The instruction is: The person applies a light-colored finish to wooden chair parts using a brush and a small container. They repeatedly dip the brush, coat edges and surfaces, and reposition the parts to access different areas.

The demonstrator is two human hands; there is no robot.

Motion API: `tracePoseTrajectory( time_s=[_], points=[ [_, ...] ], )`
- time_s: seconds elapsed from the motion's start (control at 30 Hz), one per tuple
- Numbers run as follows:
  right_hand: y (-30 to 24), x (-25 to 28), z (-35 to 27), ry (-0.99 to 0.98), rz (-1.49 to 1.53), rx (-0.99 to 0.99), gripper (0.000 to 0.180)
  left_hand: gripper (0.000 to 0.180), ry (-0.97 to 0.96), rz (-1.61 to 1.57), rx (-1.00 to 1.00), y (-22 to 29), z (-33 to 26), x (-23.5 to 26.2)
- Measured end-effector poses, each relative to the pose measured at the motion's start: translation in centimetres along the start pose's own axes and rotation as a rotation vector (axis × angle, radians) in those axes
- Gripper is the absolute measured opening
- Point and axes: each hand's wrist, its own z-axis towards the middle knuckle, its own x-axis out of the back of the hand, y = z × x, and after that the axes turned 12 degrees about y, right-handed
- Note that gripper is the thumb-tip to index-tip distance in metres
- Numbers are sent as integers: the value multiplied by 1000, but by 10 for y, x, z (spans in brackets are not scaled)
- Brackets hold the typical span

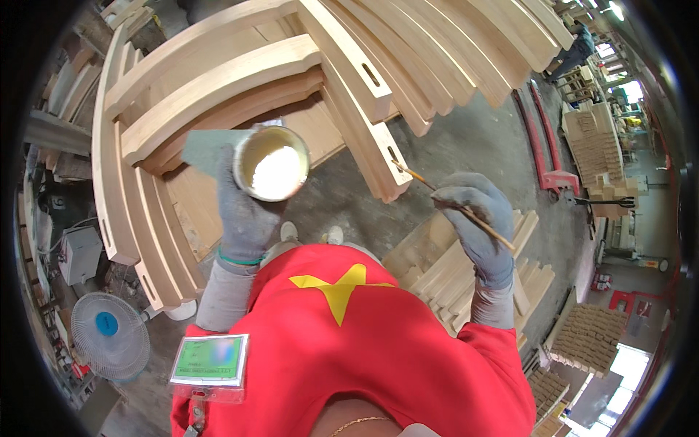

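Left hand (245,211) in a wide curl, right hand (480,217) pinched

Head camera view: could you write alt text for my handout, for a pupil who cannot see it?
A person's gloved right hand holds a thin stick with its tip at a slot in a wooden frame piece, while the gloved left hand holds an open cup of white material. Wooden strips lie to the right, an electric fan at lower left.

The left hand (247,215) and the right hand (486,200) are gloved in grey. Bright white contents (278,175) are ringed by the cream cup (253,151). The stick (418,177) is coloured orange-brown, the wooden pieces (218,89) pale tan. The red shirt (408,342) is patterned with a yellow star (338,293).
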Motion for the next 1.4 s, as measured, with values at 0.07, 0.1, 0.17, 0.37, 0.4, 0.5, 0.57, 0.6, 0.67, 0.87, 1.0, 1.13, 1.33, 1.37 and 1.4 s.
tracePoseTrajectory(
  time_s=[0.07, 0.1, 0.17, 0.37, 0.4, 0.5, 0.57, 0.6, 0.67, 0.87, 1.0, 1.13, 1.33, 1.37, 1.4],
  points=[
    [-11, -5, 1, 135, 126, -55, 11, 48, 126, -84, 125, -3, 1, -11],
    [-13, -7, 2, 191, 146, -3, 14, 48, 80, -107, 178, -5, -2, -11],
    [-20, -15, 9, 155, 243, 123, 18, 48, 35, -36, 196, -8, -4, -15],
    [-14, -44, 35, 33, 90, 612, 22, 57, 88, 86, 261, -11, -18, -22],
    [-12, -46, 37, 2, 106, 575, 21, 57, 82, 80, 259, -11, -19, -22],
    [-13, -40, 33, -125, 128, 434, 20, 58, 44, 57, 283, -9, -24, -21],
    [-12, -36, 34, -194, 181, 413, 19, 58, 55, 51, 272, -10, -26, -18],
    [-11, -33, 34, -225, 203, 396, 19, 58, 59, 51, 274, -12, -27, -17],
    [-8, -25, 34, -241, 235, 381, 19, 58, 83, 59, 243, -16, -29, -16],
    [26, 0, 12, -26, 543, 87, 21, 59, 101, -19, 146, -18, -35, -10],
    [67, -11, -18, 181, 711, -413, 32, 57, 213, -28, 45, -20, -43, -4],
    [160, -62, -62, 39, 900, -490, 57, 56, 258, -48, -3, -26, -46, -7],
    [176, -121, -74, -83, 506, -347, 83, 53, 184, -8, -58, -47, -44, -30],
    [174, -130, -72, 35, 369, -225, 80, 53, 174, 9, -68, -50, -44, -35],
    [171, -136, -70, 150, 226, -103, 77, 52, 194, 18, -102, -52, -44, -35]
  ],
)
